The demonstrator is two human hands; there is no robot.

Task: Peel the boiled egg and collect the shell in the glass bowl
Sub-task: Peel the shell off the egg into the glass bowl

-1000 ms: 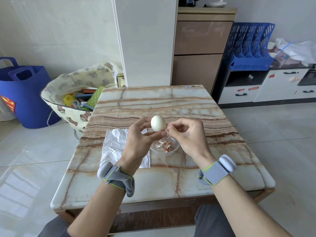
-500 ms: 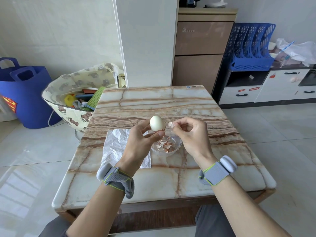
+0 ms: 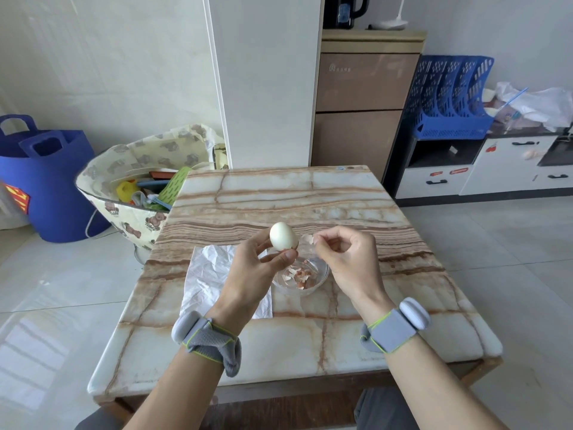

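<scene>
Smooth white boiled egg (image 3: pixel 282 236): pinched upright btw thumb and fingertips of left hand (image 3: pixel 257 268), held above the counter. No shell visible on the side seen; hidden side cannot be judged.

Changed vs 1 s ago: right hand (image 3: pixel 347 259) no more at the egg. Then, fingertips picking at the egg's right side. Now drawn slightly away to the right, fingers curled, thumb and forefinger pinching a small pale shell fragment (image 3: pixel 308 238), apart from the egg. Left hand w/ egg in approx. the same place as before.

Meaning for the task, as judgement: one more piece off, peeling prob. near the end. Next, dropping the fragment into the small clear glass bowl (image 3: pixel 325 273), standing on the counter below and btw both hands, already w/ brown-and-white shell bits (image 3: pixel 302 276) inside. Fragment seems nearer to the far rim than to the centre, so better lowered and brought over the middle before release; otherwise risk of landing on the beige marble counter w/ brown veins (image 3: pixel 279 193). After that, turning the egg to check for leftover shell.

Further out: crumpled white sheet (image 3: pixel 210 274) flat on the counter, left of the bowl. Grey wristbands w/ green edging on left wrist (image 3: pixel 207 336) and right wrist (image 3: pixel 397 327).
</scene>
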